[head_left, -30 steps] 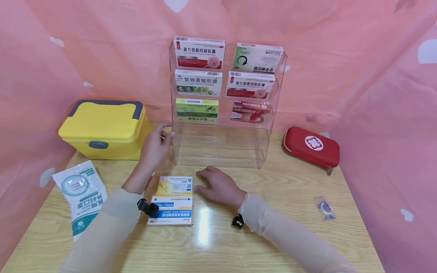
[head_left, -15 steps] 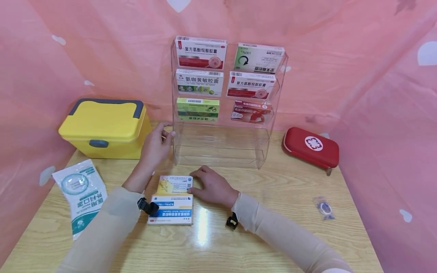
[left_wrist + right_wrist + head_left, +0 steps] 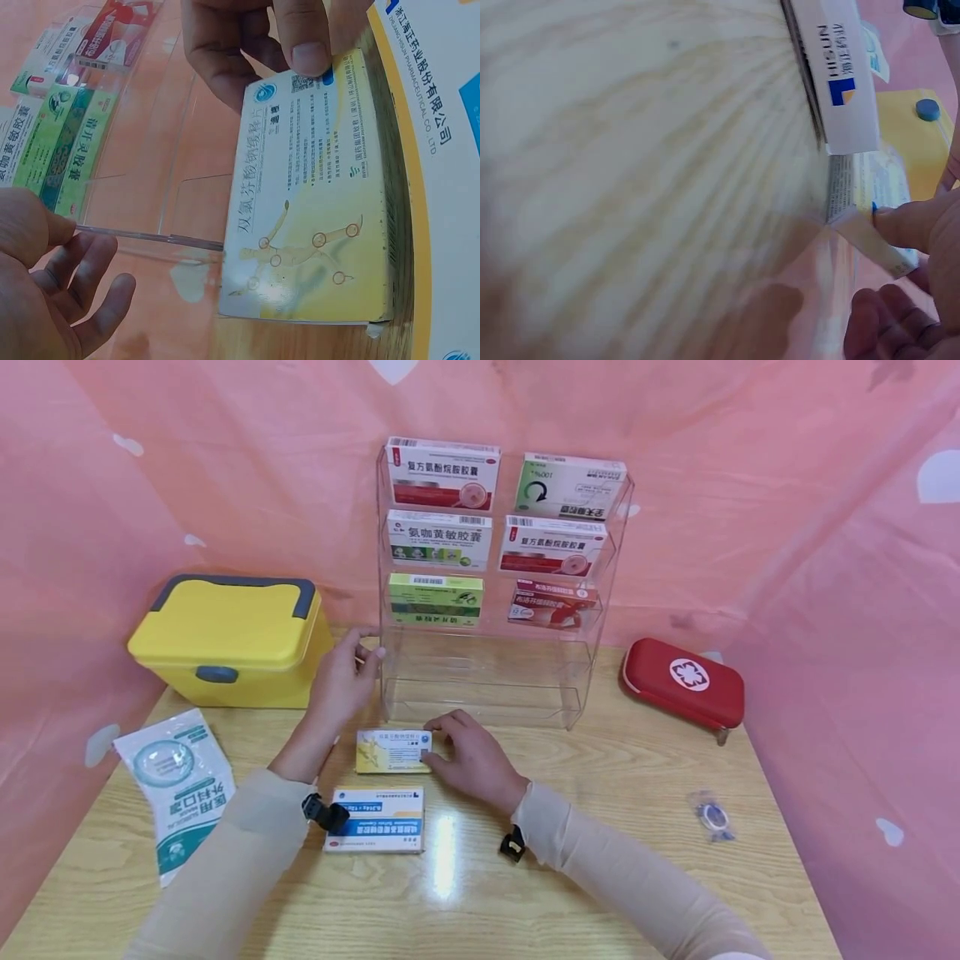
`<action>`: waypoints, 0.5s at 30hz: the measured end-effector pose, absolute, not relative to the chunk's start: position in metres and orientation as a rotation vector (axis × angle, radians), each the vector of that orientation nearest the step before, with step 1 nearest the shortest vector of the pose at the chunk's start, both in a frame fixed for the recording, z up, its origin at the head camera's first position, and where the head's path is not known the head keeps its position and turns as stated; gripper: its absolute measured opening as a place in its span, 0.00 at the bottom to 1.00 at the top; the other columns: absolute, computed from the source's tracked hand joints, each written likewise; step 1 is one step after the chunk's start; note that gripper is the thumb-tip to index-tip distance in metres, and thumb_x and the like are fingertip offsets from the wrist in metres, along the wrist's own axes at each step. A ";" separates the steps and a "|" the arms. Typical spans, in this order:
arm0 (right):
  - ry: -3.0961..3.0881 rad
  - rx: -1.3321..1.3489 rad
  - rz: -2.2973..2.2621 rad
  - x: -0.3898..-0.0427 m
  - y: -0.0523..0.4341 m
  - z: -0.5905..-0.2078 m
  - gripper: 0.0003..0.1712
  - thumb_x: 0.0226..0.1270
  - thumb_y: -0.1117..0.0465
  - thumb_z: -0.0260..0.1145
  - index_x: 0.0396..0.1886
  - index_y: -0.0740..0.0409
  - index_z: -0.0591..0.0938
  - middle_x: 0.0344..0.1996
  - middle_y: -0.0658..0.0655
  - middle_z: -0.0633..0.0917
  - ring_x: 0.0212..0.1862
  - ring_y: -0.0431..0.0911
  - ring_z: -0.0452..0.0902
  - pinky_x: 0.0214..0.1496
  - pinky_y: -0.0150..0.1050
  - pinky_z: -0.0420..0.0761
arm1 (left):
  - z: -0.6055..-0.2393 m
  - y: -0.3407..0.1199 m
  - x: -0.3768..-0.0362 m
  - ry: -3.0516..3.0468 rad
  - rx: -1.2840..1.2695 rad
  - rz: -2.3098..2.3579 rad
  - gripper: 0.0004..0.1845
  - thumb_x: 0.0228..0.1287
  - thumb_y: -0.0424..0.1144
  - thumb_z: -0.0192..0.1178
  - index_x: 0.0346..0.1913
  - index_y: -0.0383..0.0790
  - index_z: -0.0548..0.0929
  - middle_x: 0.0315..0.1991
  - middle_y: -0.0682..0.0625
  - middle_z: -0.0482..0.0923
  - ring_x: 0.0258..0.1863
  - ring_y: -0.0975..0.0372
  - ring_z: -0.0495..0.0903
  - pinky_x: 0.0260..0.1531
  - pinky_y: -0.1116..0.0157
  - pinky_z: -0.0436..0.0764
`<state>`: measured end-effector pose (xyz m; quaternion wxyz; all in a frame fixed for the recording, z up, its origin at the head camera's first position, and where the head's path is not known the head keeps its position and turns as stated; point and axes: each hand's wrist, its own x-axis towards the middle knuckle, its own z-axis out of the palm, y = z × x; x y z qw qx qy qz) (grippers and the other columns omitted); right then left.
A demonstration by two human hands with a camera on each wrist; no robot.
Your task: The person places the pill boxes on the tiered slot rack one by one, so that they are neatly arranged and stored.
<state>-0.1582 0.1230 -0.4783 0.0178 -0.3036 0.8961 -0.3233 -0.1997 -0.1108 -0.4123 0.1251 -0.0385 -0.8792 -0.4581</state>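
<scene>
Right hand [image 3: 474, 763] pinches the right end of a small yellow-and-white medicine box [image 3: 394, 751], thumb on the near face, fingers curled over the far side. The box is tilted up on its long edge, resting on the wooden surface [image 3: 615, 860] just in front of the clear acrylic rack [image 3: 577, 693]. Left wrist view shows the same box [image 3: 315, 195] with the right thumb [image 3: 304, 34] pressed on its top corner.

Left hand [image 3: 343, 681] grips the left side wall of the rack, thumb and fingers curled on the clear panel edge; in the left wrist view the panel edge runs between its thumb and fingers [image 3: 90, 262].

A blue-and-white medicine box [image 3: 377, 832] lies flat on the surface, just nearer to the person than the held box, not touching it.

Rack holds 6 medicine boxes in 3 upper rows of 2; the 2 lower tiers have none.

Yellow storage case [image 3: 232, 643] with grey handle sits left of the rack. Mask packet [image 3: 180, 789] lies at the near left. Red first-aid pouch [image 3: 684, 681] sits right of the rack. Small clear-wrapped item [image 3: 714, 817] lies at the far right. Pink cloth backdrop [image 3: 825, 568] surrounds everything.
</scene>
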 end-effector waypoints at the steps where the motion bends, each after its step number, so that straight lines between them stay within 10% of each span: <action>1: 2.766 -0.964 -1.037 -0.157 0.124 -0.479 0.20 0.67 0.55 0.74 0.55 0.52 0.80 0.48 0.49 0.79 0.45 0.41 0.76 0.45 0.34 0.79 | -0.412 -0.111 -0.200 -2.560 -0.116 -1.334 0.18 0.78 0.41 0.57 0.65 0.41 0.76 0.33 0.44 0.80 0.28 0.54 0.78 0.24 0.56 0.75; 15: 2.580 -1.143 -1.371 -0.156 0.136 -0.479 0.16 0.65 0.70 0.70 0.48 0.54 0.78 0.45 0.48 0.82 0.45 0.40 0.81 0.42 0.32 0.82 | -0.412 -0.111 -0.200 -2.563 -0.112 -1.319 0.17 0.78 0.41 0.57 0.64 0.41 0.76 0.33 0.45 0.80 0.27 0.54 0.78 0.25 0.56 0.74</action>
